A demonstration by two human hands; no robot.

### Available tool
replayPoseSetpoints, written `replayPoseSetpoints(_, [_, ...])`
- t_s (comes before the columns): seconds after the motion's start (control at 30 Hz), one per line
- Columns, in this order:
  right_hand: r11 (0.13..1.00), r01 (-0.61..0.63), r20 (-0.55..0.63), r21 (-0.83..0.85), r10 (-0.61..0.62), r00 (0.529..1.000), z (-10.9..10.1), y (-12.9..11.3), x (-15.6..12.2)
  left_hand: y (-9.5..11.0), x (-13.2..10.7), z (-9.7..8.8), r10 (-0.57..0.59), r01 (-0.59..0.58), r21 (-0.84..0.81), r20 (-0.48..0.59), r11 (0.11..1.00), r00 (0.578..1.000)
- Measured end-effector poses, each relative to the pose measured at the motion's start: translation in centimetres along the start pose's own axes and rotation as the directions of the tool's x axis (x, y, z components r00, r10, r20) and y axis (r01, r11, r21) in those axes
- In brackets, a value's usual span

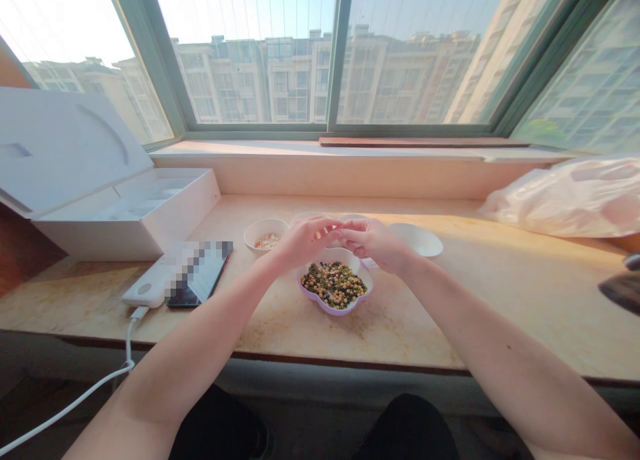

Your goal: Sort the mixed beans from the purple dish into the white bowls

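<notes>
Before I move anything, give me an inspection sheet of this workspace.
Surface: pale tabletop with brownish marks near the front edge.
Job's things: lobed lilac-rimmed bowl holding mixed tan and dark beans; small bowl of pale pieces to its left; white dish to the right; other white bowls partly hidden behind the hands.
Clutter: open white box, white device and phone at left; plastic bag at right.
Hands: left hand and right hand meet at the fingers above the bowl's far side; anything between them is unclear.
Cables: white cable plugged into the device, hanging over the front edge.
Surroundings: window, buildings outside.
</notes>
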State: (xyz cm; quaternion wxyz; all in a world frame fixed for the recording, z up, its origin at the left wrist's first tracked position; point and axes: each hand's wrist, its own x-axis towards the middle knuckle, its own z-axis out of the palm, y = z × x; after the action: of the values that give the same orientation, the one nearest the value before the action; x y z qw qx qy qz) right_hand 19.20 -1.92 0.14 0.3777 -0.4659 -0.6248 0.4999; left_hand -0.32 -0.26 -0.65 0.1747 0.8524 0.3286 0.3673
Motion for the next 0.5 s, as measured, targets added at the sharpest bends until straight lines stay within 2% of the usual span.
replayPoseSetpoints(0.13, [0.990,-0.033,0.011,0.136,0.032,0.999,0.0,0.0,0.1,-0.2,0.0,0.2,0.038,-0.038,0.004,-0.026,0.999,0.999])
replayPoseSetpoints(0.27, [0.978,-0.058,0.015,0.198,0.056,0.998,0.2,-0.3,0.0,-0.7,0.0,0.2,0.024,-0.022,0.030,-0.045,0.999,0.999])
replayPoseSetpoints(0.5, [0.994,-0.091,-0.056,0.063,0.094,0.994,0.4,-0.9,-0.4,-1.4,0.3,0.0,-0.059,0.067,0.100,-0.086,0.993,0.995])
